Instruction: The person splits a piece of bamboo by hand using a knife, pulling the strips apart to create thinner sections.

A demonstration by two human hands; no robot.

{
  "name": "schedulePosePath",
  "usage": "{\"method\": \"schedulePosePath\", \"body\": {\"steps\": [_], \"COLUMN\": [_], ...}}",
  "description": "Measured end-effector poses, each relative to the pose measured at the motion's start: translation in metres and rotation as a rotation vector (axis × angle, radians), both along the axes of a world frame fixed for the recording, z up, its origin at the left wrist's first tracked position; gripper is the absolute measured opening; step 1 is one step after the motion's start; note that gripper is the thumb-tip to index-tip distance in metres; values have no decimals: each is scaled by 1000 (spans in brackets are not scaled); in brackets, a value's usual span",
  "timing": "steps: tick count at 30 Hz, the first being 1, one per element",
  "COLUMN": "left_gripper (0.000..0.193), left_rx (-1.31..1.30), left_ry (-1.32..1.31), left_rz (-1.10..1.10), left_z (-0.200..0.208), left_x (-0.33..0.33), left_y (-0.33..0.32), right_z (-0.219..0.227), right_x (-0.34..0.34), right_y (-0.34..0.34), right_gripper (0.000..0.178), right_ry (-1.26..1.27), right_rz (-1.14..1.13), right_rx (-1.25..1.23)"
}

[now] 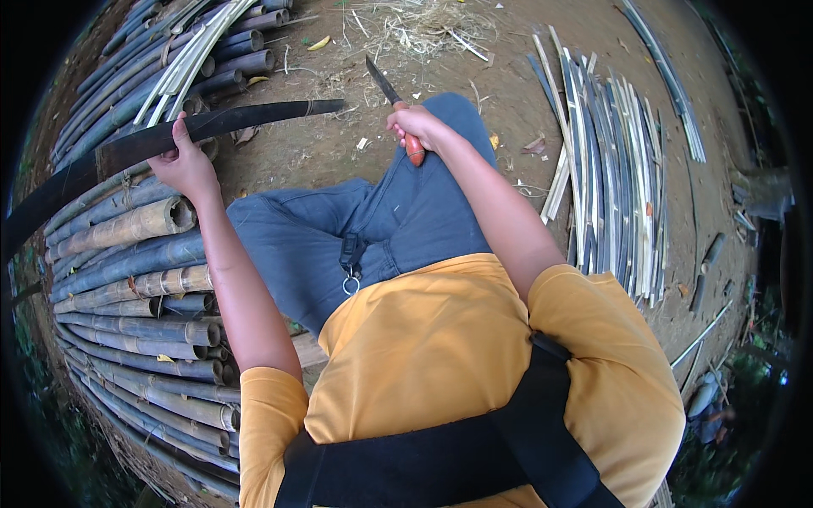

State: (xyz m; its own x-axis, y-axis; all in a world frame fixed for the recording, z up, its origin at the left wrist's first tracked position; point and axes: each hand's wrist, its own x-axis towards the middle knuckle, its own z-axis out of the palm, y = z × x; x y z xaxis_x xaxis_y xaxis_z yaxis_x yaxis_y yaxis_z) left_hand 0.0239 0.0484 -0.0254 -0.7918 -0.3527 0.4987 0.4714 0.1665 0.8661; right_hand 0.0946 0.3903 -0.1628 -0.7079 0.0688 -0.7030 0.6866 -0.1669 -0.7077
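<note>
My left hand (pixel 188 172) is closed around a long dark split bamboo piece (pixel 254 116), with the thumb up over its upper side. The piece runs from the left rim of the view and tapers toward the middle, ahead of my knees. In my right hand (pixel 423 127) is a knife (pixel 384 82) with an orange-red handle, resting by my right knee. Its dark blade points up and away to the left, a short distance from the bamboo's tip and not touching it.
Stacked bamboo poles (pixel 127 235) fill the left side, with pale split strips (pixel 193 57) lying over the far ones. To my right lies a pile of thin bamboo slats (pixel 611 169); more strips (pixel 669 80) lie beyond. Pale shavings (pixel 432 32) are heaped on the dirt ahead.
</note>
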Motion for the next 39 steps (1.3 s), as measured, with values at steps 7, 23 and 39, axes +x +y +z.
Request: {"method": "schedulePosePath", "body": {"steps": [7,23,39], "left_gripper": [28,27,42], "left_rx": [46,-25,-136], "left_ry": [3,-87,7], "left_rz": [-5,58,86], "left_z": [0,0,-10], "left_x": [7,6,6], "left_y": [5,16,12], "right_z": [2,-9,-6], "right_x": [2,6,8], "right_y": [0,1,1], "right_gripper": [12,12,9], "right_ry": [-10,122,170], "right_rz": [37,-51,-67], "right_rx": [16,-9,-95]}}
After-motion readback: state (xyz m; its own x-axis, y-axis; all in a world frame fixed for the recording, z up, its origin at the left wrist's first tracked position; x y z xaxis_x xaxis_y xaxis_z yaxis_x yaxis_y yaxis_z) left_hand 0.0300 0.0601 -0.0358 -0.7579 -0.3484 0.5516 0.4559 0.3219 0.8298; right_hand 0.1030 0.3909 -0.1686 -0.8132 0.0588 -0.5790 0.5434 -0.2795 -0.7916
